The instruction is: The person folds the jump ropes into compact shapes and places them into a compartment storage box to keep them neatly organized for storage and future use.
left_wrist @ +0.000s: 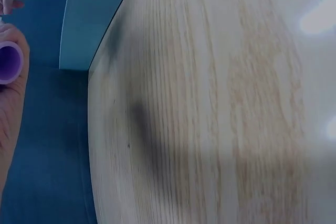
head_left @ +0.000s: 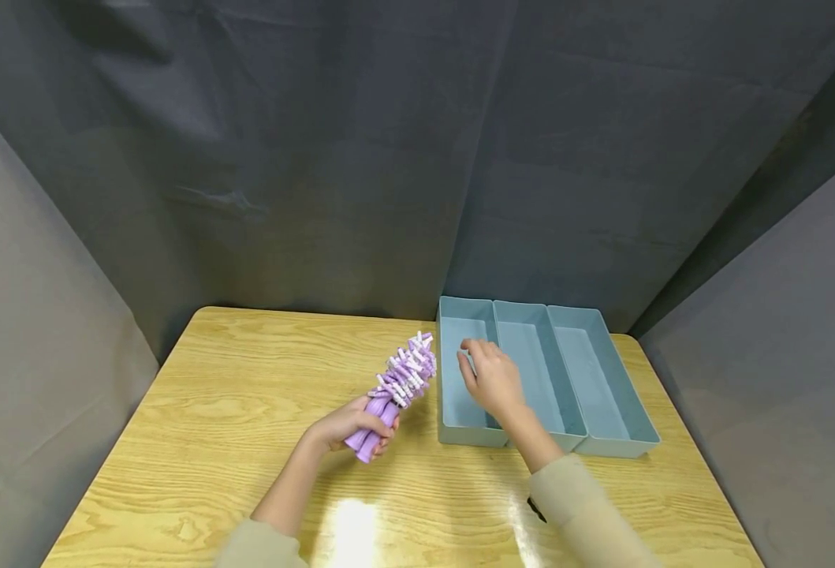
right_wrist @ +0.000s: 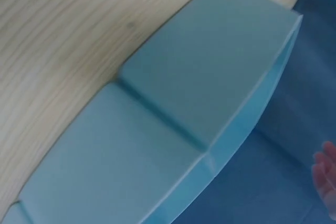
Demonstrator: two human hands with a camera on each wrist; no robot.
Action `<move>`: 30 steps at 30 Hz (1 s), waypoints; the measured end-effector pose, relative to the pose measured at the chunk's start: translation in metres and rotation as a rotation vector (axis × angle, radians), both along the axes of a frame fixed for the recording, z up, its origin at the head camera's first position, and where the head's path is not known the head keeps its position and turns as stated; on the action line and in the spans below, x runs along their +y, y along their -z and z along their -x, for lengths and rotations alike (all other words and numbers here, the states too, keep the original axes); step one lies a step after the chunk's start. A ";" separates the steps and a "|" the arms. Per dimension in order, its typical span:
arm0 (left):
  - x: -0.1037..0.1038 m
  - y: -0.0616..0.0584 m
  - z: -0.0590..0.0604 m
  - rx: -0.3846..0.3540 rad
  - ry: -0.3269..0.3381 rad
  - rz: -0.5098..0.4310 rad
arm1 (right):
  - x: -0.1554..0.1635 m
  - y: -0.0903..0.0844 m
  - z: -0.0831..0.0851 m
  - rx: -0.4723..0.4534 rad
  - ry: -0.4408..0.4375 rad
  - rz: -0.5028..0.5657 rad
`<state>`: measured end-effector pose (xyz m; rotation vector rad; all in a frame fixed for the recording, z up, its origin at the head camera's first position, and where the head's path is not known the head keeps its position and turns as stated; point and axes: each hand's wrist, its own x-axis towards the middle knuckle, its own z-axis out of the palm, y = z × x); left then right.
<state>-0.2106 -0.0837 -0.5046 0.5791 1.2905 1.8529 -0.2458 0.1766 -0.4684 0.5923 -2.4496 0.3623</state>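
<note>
The left hand (head_left: 349, 430) grips the purple handles of a bundle (head_left: 397, 389) just left of the trays, its fingers curled round them above the wooden worktop (head_left: 218, 426). The bundle's upper part is a dense cluster of purple and white pieces; what kind of thing it is cannot be told for sure. In the left wrist view only a rounded purple end (left_wrist: 9, 62) shows at the left edge against the palm, the rest being cut off.

The right hand (head_left: 491, 379) hangs over the leftmost tray (head_left: 460, 315) of three blue trays set side by side, fingers loosely spread and holding nothing. Whether the fingertips touch the tray's floor or wall cannot be made out from the head view. The hand and forearm hide part of that tray's floor and front wall.

The right wrist view shows tray walls (right_wrist: 199, 87) from outside and only blurred fingertips (right_wrist: 326, 174) at its right edge. Both forearms wear beige sleeves (head_left: 587, 513), cut off by the picture's bottom edge.
</note>
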 end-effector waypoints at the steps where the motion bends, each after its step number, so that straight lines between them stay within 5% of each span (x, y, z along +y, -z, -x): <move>1: 0.003 0.001 0.001 -0.004 -0.010 0.002 | 0.004 0.003 0.001 0.027 0.005 -0.029; 6: 0.017 0.006 0.004 -0.035 -0.067 0.040 | 0.022 0.015 0.006 0.134 0.025 -0.128; 11: 0.031 0.010 0.008 -0.088 -0.112 0.067 | 0.037 0.026 0.007 0.144 0.053 -0.140; 30: 0.088 0.018 0.030 -0.173 -0.170 0.020 | 0.072 0.056 -0.005 -0.169 0.244 -0.147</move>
